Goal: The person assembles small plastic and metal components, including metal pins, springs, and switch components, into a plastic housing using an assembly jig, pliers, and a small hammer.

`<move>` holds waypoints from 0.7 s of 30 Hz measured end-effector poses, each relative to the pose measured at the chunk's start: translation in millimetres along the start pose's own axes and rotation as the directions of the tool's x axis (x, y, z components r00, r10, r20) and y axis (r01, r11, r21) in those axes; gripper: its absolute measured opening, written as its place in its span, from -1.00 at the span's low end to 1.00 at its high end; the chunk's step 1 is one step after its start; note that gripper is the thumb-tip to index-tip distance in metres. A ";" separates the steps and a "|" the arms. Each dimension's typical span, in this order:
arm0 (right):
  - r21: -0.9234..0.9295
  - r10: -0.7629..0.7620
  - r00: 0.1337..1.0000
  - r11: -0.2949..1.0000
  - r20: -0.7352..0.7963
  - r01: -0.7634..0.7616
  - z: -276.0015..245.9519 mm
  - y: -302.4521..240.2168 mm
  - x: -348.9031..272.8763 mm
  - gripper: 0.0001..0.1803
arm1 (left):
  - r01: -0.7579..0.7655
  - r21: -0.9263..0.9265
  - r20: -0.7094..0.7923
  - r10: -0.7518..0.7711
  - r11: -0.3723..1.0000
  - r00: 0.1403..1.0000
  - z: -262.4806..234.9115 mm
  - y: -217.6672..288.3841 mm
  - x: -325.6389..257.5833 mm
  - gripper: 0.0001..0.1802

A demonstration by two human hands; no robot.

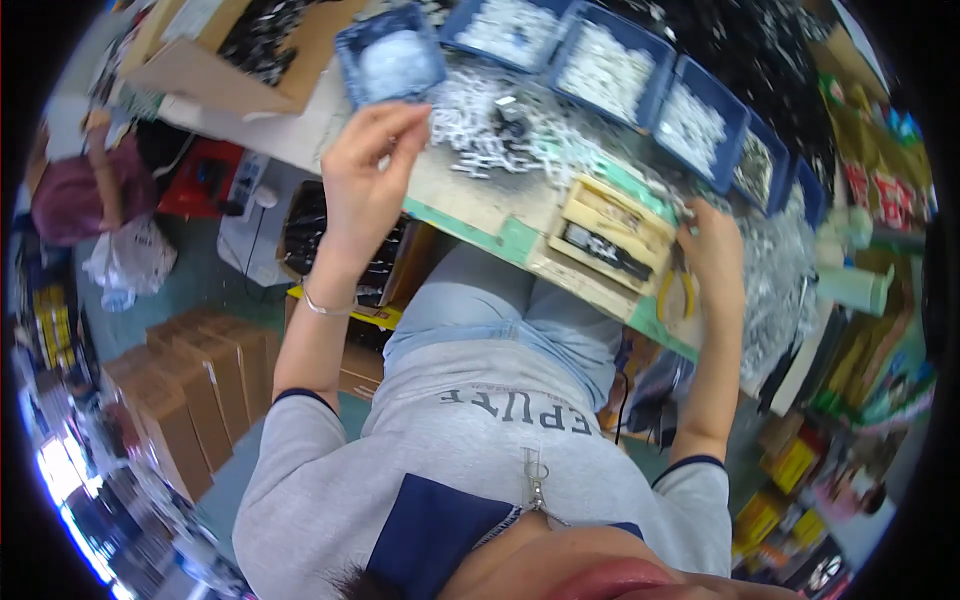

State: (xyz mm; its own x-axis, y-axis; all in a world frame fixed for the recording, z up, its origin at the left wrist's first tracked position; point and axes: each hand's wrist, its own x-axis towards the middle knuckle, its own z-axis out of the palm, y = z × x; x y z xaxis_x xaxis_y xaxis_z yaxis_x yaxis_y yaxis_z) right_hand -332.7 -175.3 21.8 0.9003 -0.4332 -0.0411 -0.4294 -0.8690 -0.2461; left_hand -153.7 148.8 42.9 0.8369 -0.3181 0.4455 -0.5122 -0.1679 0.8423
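My left hand [372, 175] is raised over the bench's front left part, beside a loose pile of small white plastic parts [470, 115]. Its thumb and forefinger come together in a pinch; whatever they hold is too small to make out. At the right end of a cream-coloured block-like fixture [612, 235], my right hand [712, 245] has its fingers bent inward and closed near the fixture's far corner. Anything between those fingertips is hidden. Dark pieces [605, 250] lie in the fixture's front slot. Just under my right hand rests a pair of yellow-handled pliers [664, 297].
Blue bins [657, 125] of white parts line the far side, with another blue bin [343, 62] behind my left hand. An open carton [215, 78] stands at the left. Clear plastic bags [775, 290] crowd the right. Another person [90, 195] is at far left.
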 end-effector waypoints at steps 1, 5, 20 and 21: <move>-0.006 -0.029 0.999 1.000 0.018 0.029 -1.0 0.1 1.1 -0.80 | -0.027 0.080 -0.021 0.029 0.996 0.999 -12.3 -4.5 10.8 -0.83; -0.042 -0.045 0.997 0.998 0.057 0.048 -3.1 -0.9 3.6 -0.80 | -0.201 0.355 0.105 0.175 0.913 0.979 -39.5 -30.0 54.4 -0.85; 0.742 0.332 0.930 0.661 -0.158 -0.109 -2.7 17.4 -31.3 -0.78 | -0.616 0.579 0.612 0.214 0.535 0.761 -17.5 -91.4 100.1 -0.90; 0.757 0.345 0.926 0.643 -0.153 -0.114 -1.7 17.6 -31.8 -0.78 | -0.618 0.583 0.619 0.204 0.528 0.758 -16.7 -92.1 101.4 -0.89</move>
State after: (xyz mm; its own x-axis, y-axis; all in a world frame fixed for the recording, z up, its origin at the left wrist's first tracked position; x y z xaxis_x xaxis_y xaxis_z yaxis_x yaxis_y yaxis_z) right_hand -369.0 -177.2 20.4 0.6749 -0.7375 0.0256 -0.3251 -0.3284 -0.8868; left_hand -18.4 147.7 15.5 0.4106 -0.8532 0.3215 -0.9000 -0.4359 -0.0073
